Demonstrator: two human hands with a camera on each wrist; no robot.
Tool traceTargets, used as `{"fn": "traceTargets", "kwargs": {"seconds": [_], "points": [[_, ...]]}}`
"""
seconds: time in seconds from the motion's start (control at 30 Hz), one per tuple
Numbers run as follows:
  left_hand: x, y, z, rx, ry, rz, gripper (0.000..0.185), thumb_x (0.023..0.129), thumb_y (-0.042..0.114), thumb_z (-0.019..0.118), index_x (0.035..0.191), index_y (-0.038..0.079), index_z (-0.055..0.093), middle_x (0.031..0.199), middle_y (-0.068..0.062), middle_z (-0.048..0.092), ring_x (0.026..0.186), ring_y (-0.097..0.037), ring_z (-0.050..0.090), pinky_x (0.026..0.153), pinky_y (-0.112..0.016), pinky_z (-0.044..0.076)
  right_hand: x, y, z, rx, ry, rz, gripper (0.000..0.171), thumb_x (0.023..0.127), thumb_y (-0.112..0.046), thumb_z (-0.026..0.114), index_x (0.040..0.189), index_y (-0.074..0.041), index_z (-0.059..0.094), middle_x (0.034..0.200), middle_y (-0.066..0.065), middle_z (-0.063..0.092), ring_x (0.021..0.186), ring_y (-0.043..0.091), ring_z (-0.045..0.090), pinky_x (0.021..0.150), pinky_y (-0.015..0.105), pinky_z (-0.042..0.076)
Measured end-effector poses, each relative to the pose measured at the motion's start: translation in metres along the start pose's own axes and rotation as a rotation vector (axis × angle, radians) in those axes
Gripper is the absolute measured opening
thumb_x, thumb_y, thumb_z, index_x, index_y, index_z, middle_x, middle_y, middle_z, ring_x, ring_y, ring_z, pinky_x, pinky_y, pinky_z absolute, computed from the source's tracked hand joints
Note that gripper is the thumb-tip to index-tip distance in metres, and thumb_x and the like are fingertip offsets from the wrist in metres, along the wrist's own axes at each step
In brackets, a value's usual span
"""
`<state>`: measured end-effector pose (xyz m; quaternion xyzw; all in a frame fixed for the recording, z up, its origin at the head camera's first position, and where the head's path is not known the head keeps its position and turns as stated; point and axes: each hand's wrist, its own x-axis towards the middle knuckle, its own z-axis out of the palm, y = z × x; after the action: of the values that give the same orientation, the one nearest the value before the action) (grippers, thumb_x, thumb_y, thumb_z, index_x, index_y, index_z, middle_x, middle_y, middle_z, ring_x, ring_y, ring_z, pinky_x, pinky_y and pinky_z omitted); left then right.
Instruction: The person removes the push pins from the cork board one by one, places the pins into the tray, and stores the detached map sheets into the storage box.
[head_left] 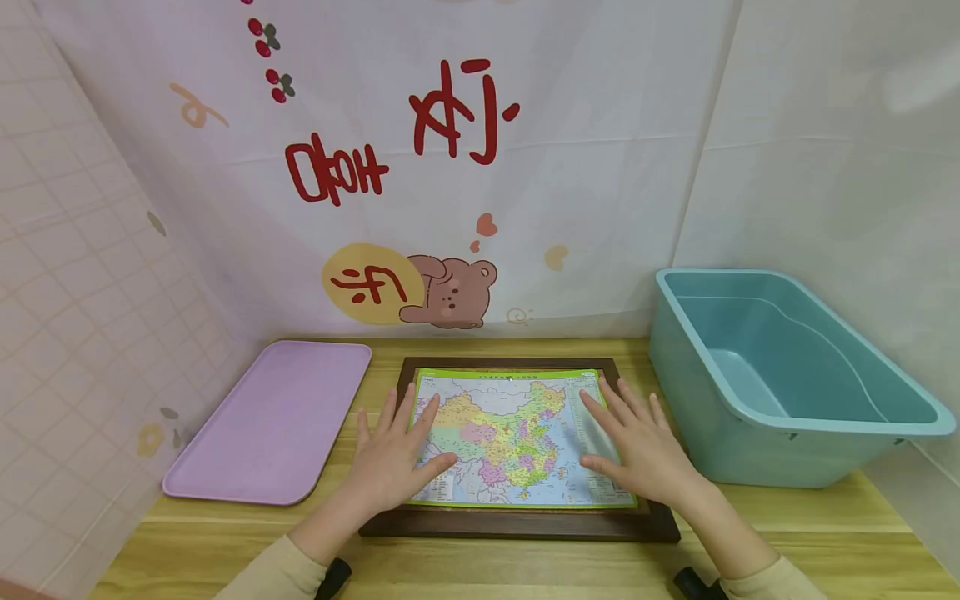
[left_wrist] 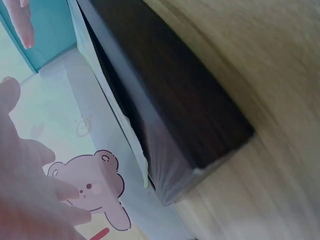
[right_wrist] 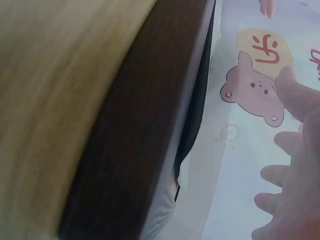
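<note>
A printed map sheet [head_left: 495, 446] with a green border lies inside a dark brown wooden frame [head_left: 517, 525] in the middle of the table. My left hand [head_left: 390, 457] is spread over the left side of the map, fingers pointing away from me. Over the right side, my right hand [head_left: 648, 446] has its fingers spread too. Both palms are free of any object. The left wrist view has the left hand [left_wrist: 35, 190] raised above the frame's edge [left_wrist: 180, 95]. From the right wrist, the right hand [right_wrist: 300, 165] likewise appears higher than the frame [right_wrist: 130, 125].
To the left lies a flat lilac tray [head_left: 270, 425]. A deep teal tub [head_left: 772, 450] stands at the right on the wooden table [head_left: 517, 571]. Behind rises a white cloth [head_left: 585, 192] printed with a bear and red characters.
</note>
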<state>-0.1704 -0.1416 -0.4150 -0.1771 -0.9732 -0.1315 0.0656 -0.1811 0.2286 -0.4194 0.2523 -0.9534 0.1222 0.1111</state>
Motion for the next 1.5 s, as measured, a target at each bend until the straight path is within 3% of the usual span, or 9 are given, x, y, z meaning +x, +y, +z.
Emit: {"fn": "traceTargets", "kwargs": {"seconds": [0.2, 0.43, 0.77, 1.2, 1.5], "points": [[0.001, 0.000, 0.002, 0.011, 0.026, 0.016, 0.085, 0.092, 0.067, 0.053, 0.158, 0.019, 0.028, 0.161, -0.019, 0.016, 0.148, -0.041, 0.006, 0.107, -0.077, -0.001, 0.000, -0.002, 0.004, 0.029, -0.001, -0.033, 0.086, 0.087, -0.049, 0.073, 0.156, -0.016, 0.033, 0.161, 0.018, 0.020, 0.148, 0.042, 0.010, 0.109, 0.074, 0.006], [0.003, 0.001, 0.003, -0.002, 0.101, 0.049, 0.083, 0.091, 0.065, 0.056, 0.154, 0.015, 0.037, 0.158, -0.019, 0.027, 0.146, -0.041, 0.019, 0.107, -0.076, 0.008, 0.004, -0.005, 0.013, 0.031, 0.011, -0.078, 0.086, 0.085, -0.049, 0.075, 0.155, -0.016, 0.036, 0.160, 0.015, 0.026, 0.147, 0.041, 0.014, 0.107, 0.076, 0.011], [0.008, 0.006, 0.005, -0.040, 0.166, 0.083, 0.078, 0.090, 0.059, 0.063, 0.151, 0.014, 0.043, 0.154, -0.016, 0.038, 0.142, -0.041, 0.030, 0.107, -0.075, 0.013, 0.014, -0.011, 0.021, 0.025, -0.055, -0.127, 0.086, 0.085, -0.051, 0.073, 0.155, -0.017, 0.037, 0.161, 0.011, 0.023, 0.147, 0.039, 0.015, 0.111, 0.071, 0.010], [0.017, 0.017, 0.008, -0.068, 0.161, 0.101, 0.078, 0.090, 0.059, 0.063, 0.149, 0.012, 0.046, 0.150, -0.016, 0.043, 0.137, -0.041, 0.039, 0.108, -0.075, 0.014, 0.026, -0.016, 0.031, 0.021, -0.108, -0.174, 0.084, 0.084, -0.049, 0.074, 0.153, -0.014, 0.040, 0.157, 0.016, 0.031, 0.144, 0.045, 0.023, 0.105, 0.077, 0.017], [0.025, 0.027, 0.008, -0.098, 0.154, 0.125, 0.073, 0.089, 0.053, 0.067, 0.145, 0.009, 0.052, 0.148, -0.017, 0.046, 0.135, -0.041, 0.041, 0.109, -0.073, 0.013, 0.033, -0.014, 0.038, 0.067, -0.216, -0.144, 0.085, 0.084, -0.051, 0.074, 0.153, -0.016, 0.040, 0.154, 0.018, 0.035, 0.142, 0.048, 0.025, 0.104, 0.077, 0.019]]}}
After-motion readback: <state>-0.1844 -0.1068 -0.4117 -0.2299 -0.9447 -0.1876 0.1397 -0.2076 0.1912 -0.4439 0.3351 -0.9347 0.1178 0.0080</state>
